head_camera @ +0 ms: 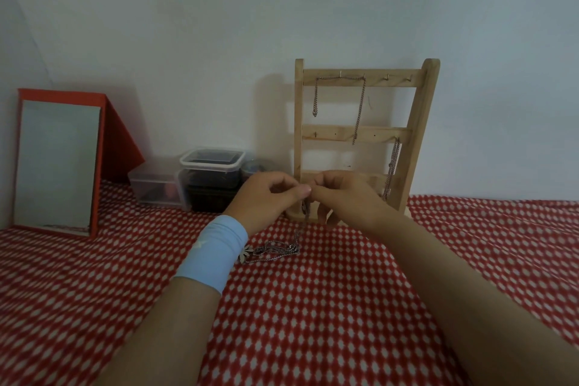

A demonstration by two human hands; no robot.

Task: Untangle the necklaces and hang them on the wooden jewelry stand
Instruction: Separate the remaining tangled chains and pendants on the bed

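A wooden jewelry stand (416,122) leans against the wall at the back. One chain (360,106) drapes from hooks on its top bar, and another chain (392,169) hangs from the middle bar at the right. My left hand (269,197) and my right hand (341,197) meet fingertip to fingertip in front of the stand's base, both pinching a thin silver necklace (300,226). From the pinch the chain drops to a tangled heap (275,249) with a flower pendant (245,252) on the cloth.
A red and white patterned cloth (313,307) covers the surface. A red-framed mirror (59,163) stands at the left. Clear plastic boxes (156,188) and a lidded box (213,163) sit by the wall. A blue wristband (213,252) wraps my left wrist.
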